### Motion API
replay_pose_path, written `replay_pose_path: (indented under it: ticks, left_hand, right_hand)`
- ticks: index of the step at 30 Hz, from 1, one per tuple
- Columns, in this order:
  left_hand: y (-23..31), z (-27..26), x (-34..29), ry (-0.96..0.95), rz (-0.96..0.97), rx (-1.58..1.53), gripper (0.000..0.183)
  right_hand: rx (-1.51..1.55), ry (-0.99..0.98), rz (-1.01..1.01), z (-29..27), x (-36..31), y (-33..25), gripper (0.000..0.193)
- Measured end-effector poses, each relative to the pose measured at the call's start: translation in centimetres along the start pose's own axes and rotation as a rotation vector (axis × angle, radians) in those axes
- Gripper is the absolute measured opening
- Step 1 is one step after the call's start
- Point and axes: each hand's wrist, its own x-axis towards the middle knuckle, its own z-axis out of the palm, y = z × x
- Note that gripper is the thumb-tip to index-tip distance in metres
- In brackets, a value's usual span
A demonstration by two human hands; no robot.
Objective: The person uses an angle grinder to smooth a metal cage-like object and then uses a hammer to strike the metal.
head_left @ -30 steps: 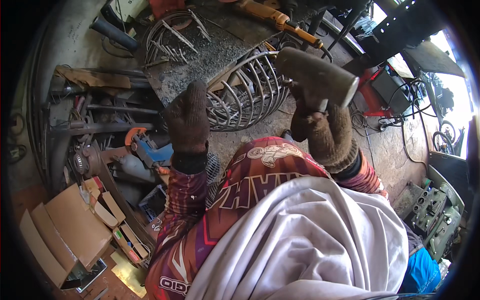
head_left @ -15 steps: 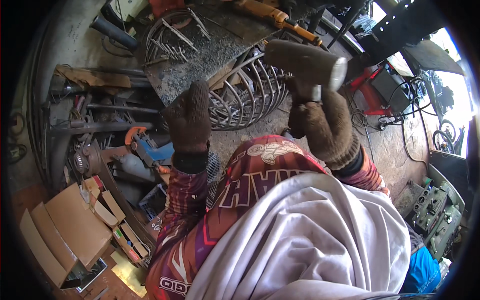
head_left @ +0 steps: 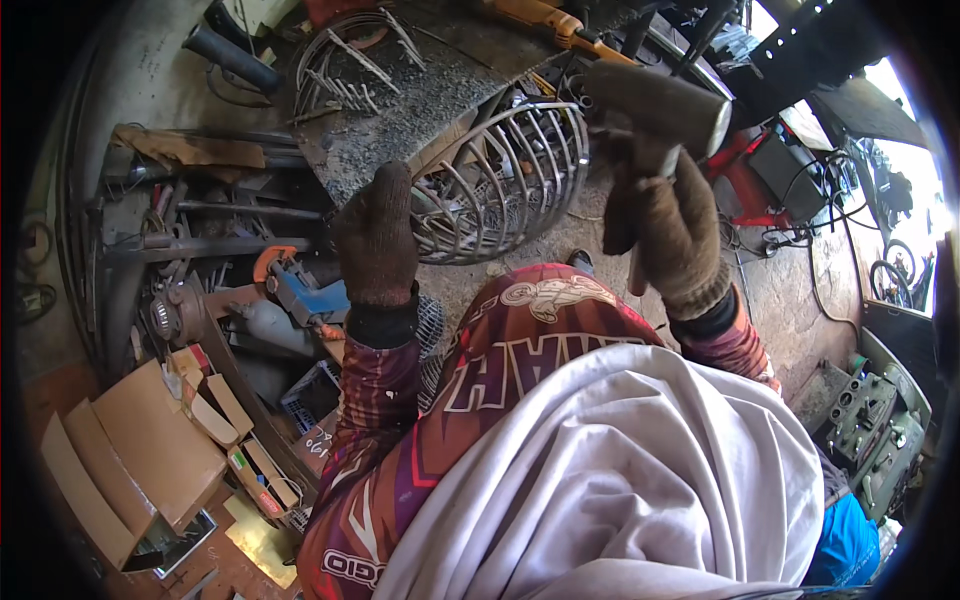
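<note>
My left hand (head_left: 378, 235), in a brown knit glove, is closed at the left end of a cage of curved metal rods (head_left: 520, 185). Its palm side and the exact grip point are hidden. The ribbed cage stretches from that glove to the right, beside the worktable's edge. Gloved as well, my right hand (head_left: 672, 230) is wrapped round the handle of a heavy hammer (head_left: 655, 105). The hammer's thick, blocky head is raised above and to the right of the cage, apart from it in the picture. Part of the handle shows below the glove.
A metal worktable (head_left: 390, 130) with grey grit holds a ring-shaped rod piece (head_left: 345, 75). An orange power tool (head_left: 545, 20) lies at its far edge. Metal bars (head_left: 210, 250), a blue tool (head_left: 305, 295) and cardboard boxes (head_left: 150, 440) crowd the left. Cables (head_left: 815, 270) cross the right floor.
The hammer and my right hand have moved to the right, away from the cage. The cage's right end sits slightly higher. My left hand has stayed nearly in place.
</note>
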Motion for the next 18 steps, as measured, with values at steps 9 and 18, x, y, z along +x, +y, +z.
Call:
replay_pose_path:
  ticks: [9, 18]
  left_hand:
    - [0.0, -1.1, -0.3, -0.075, 0.209, 0.174, 0.04]
    - [0.7, 0.5, -0.1, -0.111, 0.833, 0.429, 0.018]
  right_hand:
    - [-0.073, 0.351, 0.223, -3.5, 0.6, 4.9, 0.043]
    - [0.142, 0.239, 0.292, -5.4, 0.1, 4.3, 0.05]
